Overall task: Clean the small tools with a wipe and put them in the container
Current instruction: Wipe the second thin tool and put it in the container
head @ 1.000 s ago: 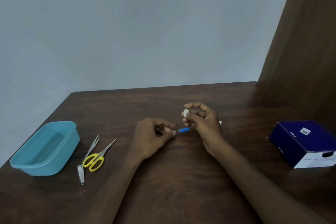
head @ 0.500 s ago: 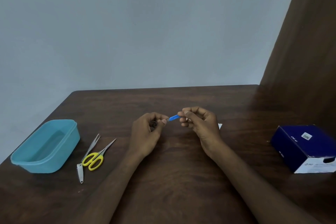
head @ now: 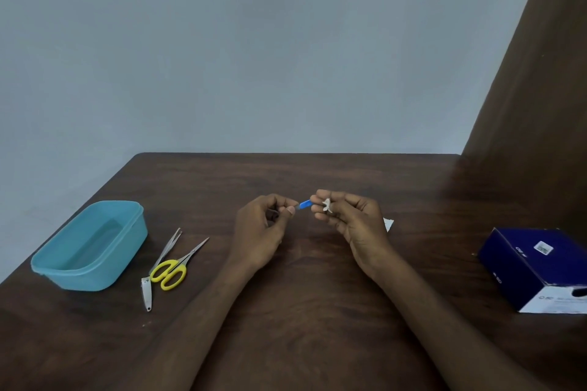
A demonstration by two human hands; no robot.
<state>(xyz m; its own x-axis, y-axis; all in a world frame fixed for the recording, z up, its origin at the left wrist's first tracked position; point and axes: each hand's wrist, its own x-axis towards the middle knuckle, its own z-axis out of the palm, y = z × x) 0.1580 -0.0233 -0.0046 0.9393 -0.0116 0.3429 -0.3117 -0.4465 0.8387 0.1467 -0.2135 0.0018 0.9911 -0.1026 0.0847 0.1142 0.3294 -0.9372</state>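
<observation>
on the dark wooden table (head: 301,311) there is one teal plastic container (head: 92,247), one pair of yellow-handled scissors (head: 176,263), one pair of metal tweezers (head: 166,249) and one nail clipper (head: 146,294). one small blue tool (head: 305,204) and one crumpled white wipe (head: 327,205) sit up at the two hands, the left hand (head: 260,232) and the right hand (head: 355,222). one scrap of white wrapper (head: 388,224) and one dark blue cardboard box (head: 536,267) complete the count.

Two bare forearms — no sleeves, left hand (head: 260,232), right hand (head: 355,222)
</observation>
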